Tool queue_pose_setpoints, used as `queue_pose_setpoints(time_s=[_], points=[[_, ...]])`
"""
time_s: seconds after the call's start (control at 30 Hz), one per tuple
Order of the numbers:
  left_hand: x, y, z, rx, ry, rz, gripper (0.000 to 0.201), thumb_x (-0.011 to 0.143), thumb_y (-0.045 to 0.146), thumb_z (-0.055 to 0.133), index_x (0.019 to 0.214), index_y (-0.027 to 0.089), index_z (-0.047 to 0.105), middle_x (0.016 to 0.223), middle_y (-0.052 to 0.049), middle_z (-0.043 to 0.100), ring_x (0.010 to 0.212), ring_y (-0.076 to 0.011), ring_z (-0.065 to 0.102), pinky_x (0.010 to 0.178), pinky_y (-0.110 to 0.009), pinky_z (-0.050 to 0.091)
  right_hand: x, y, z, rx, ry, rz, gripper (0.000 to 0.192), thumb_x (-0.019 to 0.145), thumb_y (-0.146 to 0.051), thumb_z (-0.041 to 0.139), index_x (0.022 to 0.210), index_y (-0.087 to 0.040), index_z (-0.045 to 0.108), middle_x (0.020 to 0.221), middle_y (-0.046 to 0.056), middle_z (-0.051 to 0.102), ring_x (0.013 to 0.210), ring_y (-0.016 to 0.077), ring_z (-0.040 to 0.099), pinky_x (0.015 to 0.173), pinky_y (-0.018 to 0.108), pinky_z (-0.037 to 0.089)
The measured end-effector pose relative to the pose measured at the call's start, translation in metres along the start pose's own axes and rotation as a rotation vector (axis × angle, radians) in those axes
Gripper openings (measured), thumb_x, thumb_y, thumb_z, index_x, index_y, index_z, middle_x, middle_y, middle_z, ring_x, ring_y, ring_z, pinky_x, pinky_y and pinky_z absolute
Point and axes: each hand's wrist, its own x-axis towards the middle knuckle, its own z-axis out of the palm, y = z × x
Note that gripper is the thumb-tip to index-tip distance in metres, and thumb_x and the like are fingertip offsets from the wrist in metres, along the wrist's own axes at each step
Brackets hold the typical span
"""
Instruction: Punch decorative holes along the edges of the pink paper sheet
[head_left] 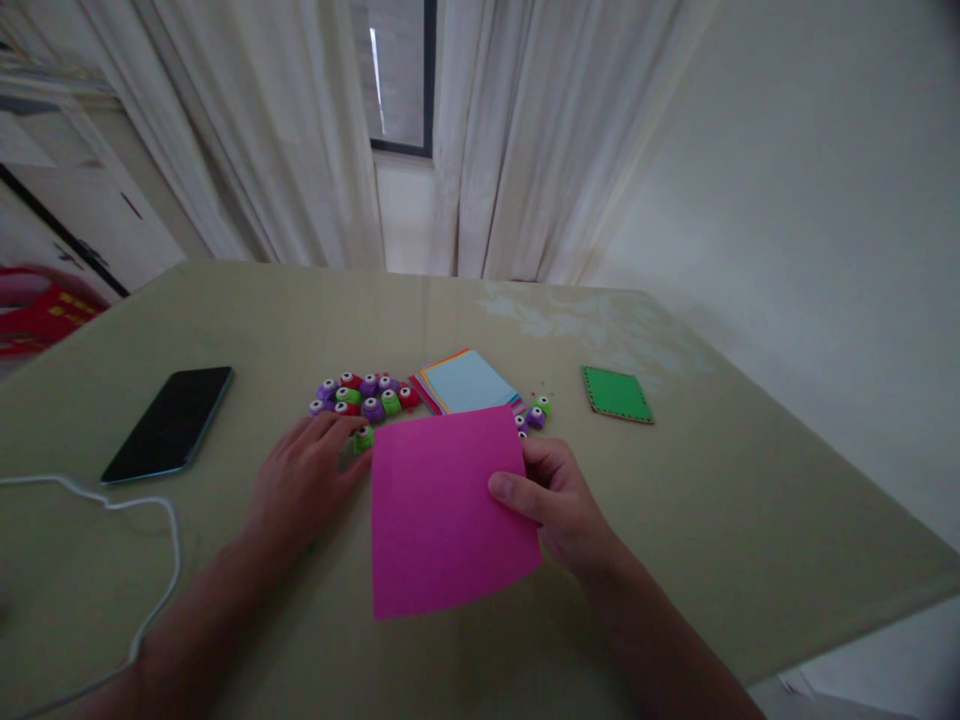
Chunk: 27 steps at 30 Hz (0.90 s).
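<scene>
Pink paper [446,545] stands nearest me, its right side pinched at 3 o'clock between thumb and fingers of the right hand [574,510]. At 10 o'clock the left hand [309,472] curls, half open, around a green toy [363,439]; I cannot tell whether it grips. Beyond, I see more toys [373,409] at 11, a paper stack [469,382] at 12, a green card [616,394] at 2.

Fingers of my right hand [577,515] mostly hidden behind sheet [446,525]. From sheet, 12 o'clock: near part of stack [469,380] covered; 1 o'clock: toys [535,418] partly covered, specks [543,383] too small to tell. 10 o'clock: green toy [364,438] partly behind my left hand [311,470]. Cable [177,550], red thing [45,318] cut off, 9 to 10 o'clock.
</scene>
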Motion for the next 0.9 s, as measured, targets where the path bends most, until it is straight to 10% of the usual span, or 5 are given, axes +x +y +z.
queue_pose_setpoints(time_s=[0.53, 0.9], points=[[0.003, -0.002, -0.001, -0.092, -0.08, -0.017, 0.034, 0.092, 0.036, 0.058, 0.119, 0.024, 0.075, 0.126, -0.014, 0.075, 0.119, -0.0405, 0.068, 0.106, -0.055, 0.051, 0.005, -0.001, -0.003, -0.054, -0.076, 0.054, 0.034, 0.083, -0.049, 0.089, 0.093, -0.017, 0.081, 0.079, 0.003, 0.071, 0.062, 0.0124, 0.057, 0.057, 0.024, 0.047], [0.001, 0.001, -0.009, -0.341, 0.096, -0.108, 0.04, 0.095, 0.048, 0.065, 0.123, 0.02, 0.072, 0.105, -0.008, 0.077, 0.085, -0.0281, 0.073, 0.081, -0.041, 0.058, 0.03, 0.036, -0.019, -1.026, 0.015, 0.092, 0.023, 0.092, -0.031, 0.078, 0.077, -0.016, 0.069, 0.068, -0.002, 0.059, 0.064, 0.0134, 0.05, 0.061, 0.027, 0.033]])
